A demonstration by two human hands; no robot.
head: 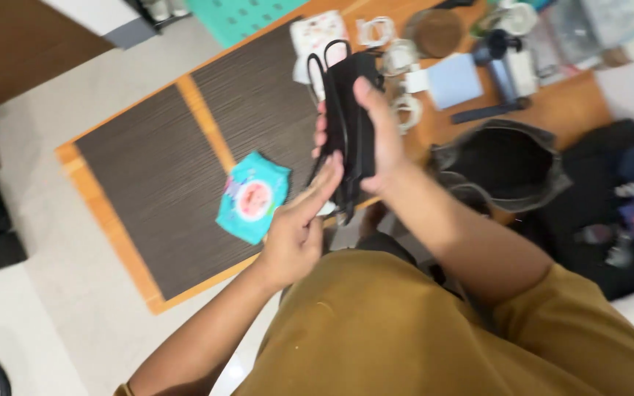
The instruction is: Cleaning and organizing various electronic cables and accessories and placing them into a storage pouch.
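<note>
Where the frame is sharp enough to judge, the following is noted.

Table: a wooden table (111, 227) with two dark ribbed panels is seen beneath and to the left of the grip.

Open bag: one dark grey bag (504, 165), its mouth gaping, is set just right of the grip, on the table's edge.

Black pouch: one slim black pouch (357, 121) with a looped cord is held upright above the table, in the grip itself.

Right hand: the right hand (383, 139) is closed around the pouch from behind, thumb pressed on its front face.

Left hand: the left hand (299, 227) is laid with flat fingers against the pouch's lower edge; it is touching, not clenched.

Teal packet: one teal packet (252, 196) with a round pink label is left lying flat on a panel, below-left of the grip.

Blue pad: one pale blue square pad (455, 79) is seen above-right of the grip.

White cables: about four coiled white cables (398, 62) are counted just beyond the pouch; blur makes the count unsure.

Progress: the pouch is judged in hand but not yet stowed; the bag stands open, and the packet and cables are left out on the table.
</note>
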